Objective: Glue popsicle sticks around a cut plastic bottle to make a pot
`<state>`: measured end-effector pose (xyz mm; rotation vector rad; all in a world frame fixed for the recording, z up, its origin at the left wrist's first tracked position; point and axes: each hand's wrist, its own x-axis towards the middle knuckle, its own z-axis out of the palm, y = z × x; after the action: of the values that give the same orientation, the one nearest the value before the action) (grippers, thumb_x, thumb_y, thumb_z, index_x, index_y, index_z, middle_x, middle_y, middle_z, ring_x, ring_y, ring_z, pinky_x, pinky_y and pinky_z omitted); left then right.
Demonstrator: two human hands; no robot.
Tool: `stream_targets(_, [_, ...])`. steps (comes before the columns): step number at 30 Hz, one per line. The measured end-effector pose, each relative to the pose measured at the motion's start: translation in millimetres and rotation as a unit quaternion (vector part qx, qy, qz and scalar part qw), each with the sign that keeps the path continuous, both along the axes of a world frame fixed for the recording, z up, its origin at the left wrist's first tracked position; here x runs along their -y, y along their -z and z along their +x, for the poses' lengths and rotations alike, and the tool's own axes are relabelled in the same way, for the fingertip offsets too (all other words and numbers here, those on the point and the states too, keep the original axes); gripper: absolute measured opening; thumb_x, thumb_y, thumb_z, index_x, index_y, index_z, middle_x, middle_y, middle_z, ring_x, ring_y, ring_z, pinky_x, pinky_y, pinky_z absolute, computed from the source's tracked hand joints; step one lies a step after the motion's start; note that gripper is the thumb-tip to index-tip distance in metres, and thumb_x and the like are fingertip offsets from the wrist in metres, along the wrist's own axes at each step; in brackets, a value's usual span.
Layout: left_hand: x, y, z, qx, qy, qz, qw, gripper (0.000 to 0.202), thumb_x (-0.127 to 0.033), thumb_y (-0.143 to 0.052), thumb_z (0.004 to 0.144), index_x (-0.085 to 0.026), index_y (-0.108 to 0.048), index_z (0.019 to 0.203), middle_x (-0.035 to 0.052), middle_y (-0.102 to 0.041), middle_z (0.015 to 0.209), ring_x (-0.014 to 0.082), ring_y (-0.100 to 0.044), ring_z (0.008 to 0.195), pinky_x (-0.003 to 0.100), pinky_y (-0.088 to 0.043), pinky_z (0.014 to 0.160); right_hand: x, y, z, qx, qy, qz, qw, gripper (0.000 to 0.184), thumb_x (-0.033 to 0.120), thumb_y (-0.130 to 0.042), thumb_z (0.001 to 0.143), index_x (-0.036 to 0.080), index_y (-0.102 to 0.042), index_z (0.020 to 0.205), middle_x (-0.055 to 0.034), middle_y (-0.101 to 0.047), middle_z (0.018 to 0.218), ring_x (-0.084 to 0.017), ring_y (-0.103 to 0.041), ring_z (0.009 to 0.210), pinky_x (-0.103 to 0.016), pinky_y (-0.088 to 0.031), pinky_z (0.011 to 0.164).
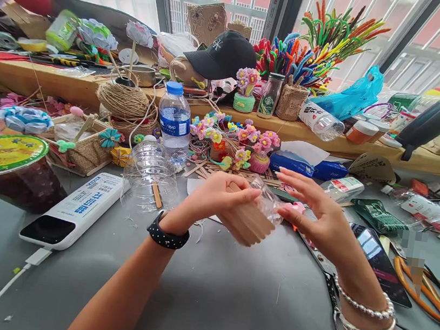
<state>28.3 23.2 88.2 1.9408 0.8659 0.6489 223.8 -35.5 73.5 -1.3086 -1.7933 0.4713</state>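
Note:
My left hand (216,194) is closed round a bundle of flat wooden craft sticks (250,224), held above the grey table. A clear plastic wrapper (268,199) sits at the far end of the bundle. My right hand (311,213) is beside it with fingers stretched out, the fingertips touching the wrapper. The left wrist wears a black band, the right wrist several bracelets.
An empty clear bottle (147,174) lies to the left, a water bottle (175,120) behind it. A white power bank (74,210) lies at left, a phone (378,261) and orange scissors (426,295) at right. Pipe-cleaner flowers (248,141), a twine spool (125,100) and clutter fill the back.

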Motion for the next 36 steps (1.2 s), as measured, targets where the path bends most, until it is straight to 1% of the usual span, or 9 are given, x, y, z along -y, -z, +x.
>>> stream_targets(6, [1,4.1,-1,-0.081,0.132,0.06,0.986,0.034,-0.042,-0.053,0.075,-0.013,-0.06,0.058,-0.0044,-0.048,0.052,0.0063,-0.04,0.051,0.018,-0.028,0.046,-4,7.6,-4,0.052,-0.136,-0.123,0.982,0.053,0.039,-0.062,0.068,0.035,-0.048,0.118,-0.0022,-0.039,0.132,-0.024,-0.036,0.121,-0.037,-0.048,0.085])
stream_targets(11, [2,8.9,4,-0.072,0.144,0.097,0.982,0.038,-0.042,-0.045,0.081,-0.014,-0.059,0.06,-0.0033,-0.053,0.055,0.007,-0.044,0.052,0.019,-0.031,0.048,-6,12.1,-7,0.025,-0.132,-0.191,0.972,0.026,0.039,-0.064,0.065,0.027,-0.063,0.087,-0.0028,-0.044,0.126,-0.022,-0.048,0.11,-0.034,-0.05,0.082])
stream_targets(15, [-4,10.8,6,0.05,0.002,0.122,0.991,0.026,-0.038,-0.049,0.081,-0.016,-0.059,0.075,-0.0006,-0.061,0.073,0.0103,-0.053,0.067,0.02,-0.04,0.06,-8,15.6,-5,-0.034,-0.098,-0.179,0.978,0.017,0.037,-0.064,0.065,0.021,-0.06,0.069,-0.0036,-0.046,0.122,-0.021,-0.047,0.11,-0.034,-0.049,0.083])
stream_targets(18, [-11,12.8,3,0.15,-0.133,0.127,0.971,0.021,-0.036,-0.055,0.077,-0.016,-0.057,0.074,0.0008,-0.061,0.074,0.0109,-0.054,0.068,0.021,-0.043,0.063,-11,19.0,0,-0.072,-0.073,-0.148,0.984,0.016,0.036,-0.065,0.065,0.021,-0.059,0.066,-0.0046,-0.045,0.123,-0.021,-0.041,0.117,-0.034,-0.048,0.086])
stream_targets(21, [-19,16.2,-1,0.192,-0.203,0.11,0.954,0.026,-0.041,-0.053,0.077,-0.015,-0.055,0.077,0.0046,-0.06,0.082,0.0137,-0.055,0.076,0.024,-0.045,0.067,-15,23.5,5,-0.116,-0.05,-0.114,0.985,0.015,0.034,-0.065,0.066,0.021,-0.059,0.068,-0.0051,-0.044,0.123,-0.021,-0.037,0.12,-0.033,-0.047,0.087])
stream_targets(23, [-23,19.2,-2,0.199,-0.188,0.073,0.959,0.036,-0.047,-0.049,0.078,-0.014,-0.051,0.093,0.0095,-0.057,0.1,0.0177,-0.053,0.093,0.029,-0.045,0.075,-17,26.6,8,-0.148,-0.034,-0.082,0.985,0.014,0.033,-0.065,0.066,0.021,-0.058,0.068,-0.005,-0.045,0.122,-0.02,-0.036,0.121,-0.033,-0.046,0.088])
stream_targets(26, [-24,24.4,0,0.151,-0.097,0.009,0.984,0.065,-0.053,-0.056,0.07,-0.013,-0.036,0.117,0.0153,-0.043,0.123,0.0238,-0.042,0.113,0.036,-0.039,0.089,-19,29.3,11,-0.19,-0.012,-0.034,0.981,0.013,0.031,-0.065,0.067,0.022,-0.057,0.07,-0.0043,-0.046,0.122,-0.02,-0.036,0.121,-0.035,-0.044,0.09])
stream_targets(30, [-20,31.0,8,0.102,0.033,0.016,0.994,0.085,-0.044,-0.07,0.059,-0.019,-0.026,0.126,0.0125,-0.037,0.128,0.026,-0.039,0.115,0.038,-0.037,0.092,-19,27.0,15,-0.204,-0.004,0.006,0.979,0.014,0.033,-0.065,0.067,0.023,-0.056,0.07,-0.0031,-0.048,0.121,-0.021,-0.036,0.121,-0.039,-0.038,0.095])
stream_targets(36, [-17,33.4,14,0.108,0.023,0.036,0.993,0.086,-0.042,-0.072,0.057,-0.019,-0.025,0.126,0.0101,-0.039,0.123,0.0255,-0.041,0.11,0.037,-0.039,0.089,-18,23.9,18,-0.187,-0.008,-0.012,0.982,0.017,0.036,-0.065,0.066,0.024,-0.055,0.074,-0.0037,-0.048,0.121,-0.022,-0.039,0.12,-0.041,-0.037,0.096])
